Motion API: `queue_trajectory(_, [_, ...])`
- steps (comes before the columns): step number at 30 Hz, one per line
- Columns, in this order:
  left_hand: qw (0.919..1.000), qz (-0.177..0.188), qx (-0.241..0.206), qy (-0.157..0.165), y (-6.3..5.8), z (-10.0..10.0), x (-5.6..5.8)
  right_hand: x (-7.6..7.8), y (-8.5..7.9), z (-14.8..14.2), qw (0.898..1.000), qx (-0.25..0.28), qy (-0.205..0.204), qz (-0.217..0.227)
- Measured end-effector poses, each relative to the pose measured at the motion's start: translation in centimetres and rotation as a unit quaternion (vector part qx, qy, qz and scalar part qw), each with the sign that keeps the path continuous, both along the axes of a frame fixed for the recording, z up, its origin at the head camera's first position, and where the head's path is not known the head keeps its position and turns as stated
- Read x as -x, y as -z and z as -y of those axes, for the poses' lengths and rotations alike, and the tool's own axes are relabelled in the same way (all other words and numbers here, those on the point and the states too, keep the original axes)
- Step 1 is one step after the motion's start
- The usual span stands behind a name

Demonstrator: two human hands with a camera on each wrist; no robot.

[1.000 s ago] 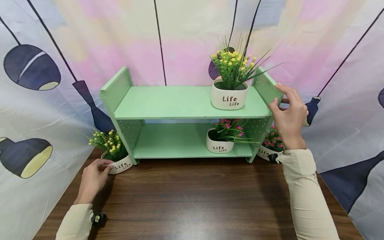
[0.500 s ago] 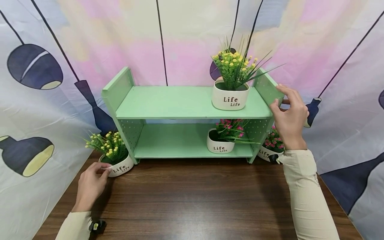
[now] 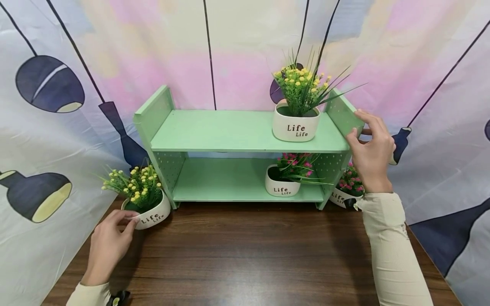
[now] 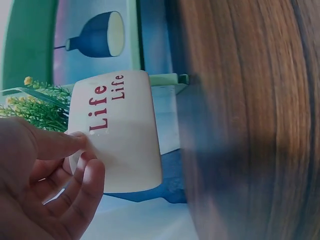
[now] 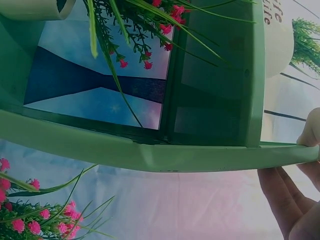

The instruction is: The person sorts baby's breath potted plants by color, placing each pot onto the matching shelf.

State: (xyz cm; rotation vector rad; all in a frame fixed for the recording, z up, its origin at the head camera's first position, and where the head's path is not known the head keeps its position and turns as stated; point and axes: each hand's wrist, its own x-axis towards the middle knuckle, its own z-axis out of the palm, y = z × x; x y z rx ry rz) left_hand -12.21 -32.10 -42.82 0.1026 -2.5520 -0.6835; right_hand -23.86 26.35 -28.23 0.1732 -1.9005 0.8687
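My left hand (image 3: 111, 242) pinches the rim of a white oval flowerpot (image 3: 155, 216) marked "Life", which holds yellow artificial flowers and grass. This pot is at the left foot of a green two-tier shelf (image 3: 206, 146); in the left wrist view the thumb lies on the front of the pot (image 4: 122, 137) and the other fingers curl in at its rim. At the far side, my right hand (image 3: 371, 151) grips the upper front edge of the shelf's right side panel (image 3: 344, 114), thumb on the inner face and fingers outside.
On the upper tier, at the right, stands a yellow-flowered pot (image 3: 295, 127). Below it, a pink-flowered pot (image 3: 282, 186) sits on the lower tier. Another pink-flowered pot (image 3: 340, 197) is on the wooden table (image 3: 245, 250) by the shelf's right foot. A printed curtain (image 3: 245, 51) hangs behind.
My left hand has drawn the yellow-flowered pot a little toward me and to the left, turning it slightly. The right hand keeps its grip on the side panel.
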Motion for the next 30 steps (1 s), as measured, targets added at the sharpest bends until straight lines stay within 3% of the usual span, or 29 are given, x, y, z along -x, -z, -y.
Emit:
queue_trajectory(17, [0.9994, -0.035, 0.006, 0.003, -3.3, -2.6, -3.5, 0.1, 0.0, 0.0, 1.0, 0.003, 0.004, -0.001])
queue_trajectory(30, [0.9953, -0.076, -0.006, 0.06, -7.0, -5.2, -5.0, 0.0, 0.0, 0.0, 1.0, -0.005, 0.004, -0.001])
